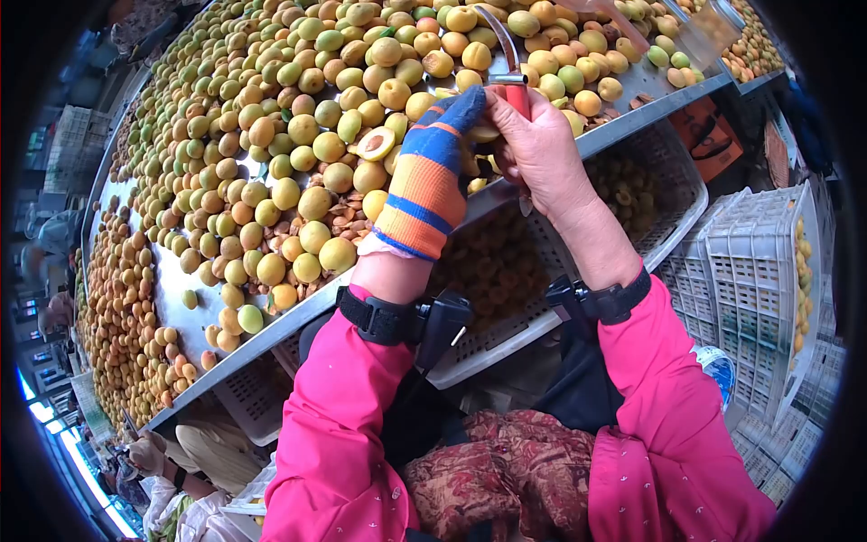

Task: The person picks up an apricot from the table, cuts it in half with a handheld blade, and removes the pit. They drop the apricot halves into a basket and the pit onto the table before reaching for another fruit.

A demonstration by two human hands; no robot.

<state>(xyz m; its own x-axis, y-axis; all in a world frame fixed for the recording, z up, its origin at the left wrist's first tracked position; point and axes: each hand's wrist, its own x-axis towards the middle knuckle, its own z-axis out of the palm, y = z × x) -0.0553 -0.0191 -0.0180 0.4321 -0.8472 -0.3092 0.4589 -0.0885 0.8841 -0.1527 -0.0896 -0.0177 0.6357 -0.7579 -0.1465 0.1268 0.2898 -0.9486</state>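
My left hand point(429, 176) wears an orange and blue striped glove; its fingers are closed round a fruit, partly hidden, beside the tool. In my bare right hand point(542, 144) is a curved-blade tool with a red handle point(517, 95), its metal arc pointing up and away. Both hands touch near the metal table's front edge. An opened apricot half point(376, 143) showing its brown pit lies just left of the glove. Many whole yellow-green apricots point(314, 203) cover the table, with brown pits point(348, 215) among them.
The table's metal rim point(298, 318) slants across the view. Below it sit crates of fruit point(497, 357). White stacked crates point(750, 280) stand at the right. A clear jar point(713, 27) is at the upper right. Another person's hand point(149, 454) shows at the lower left.
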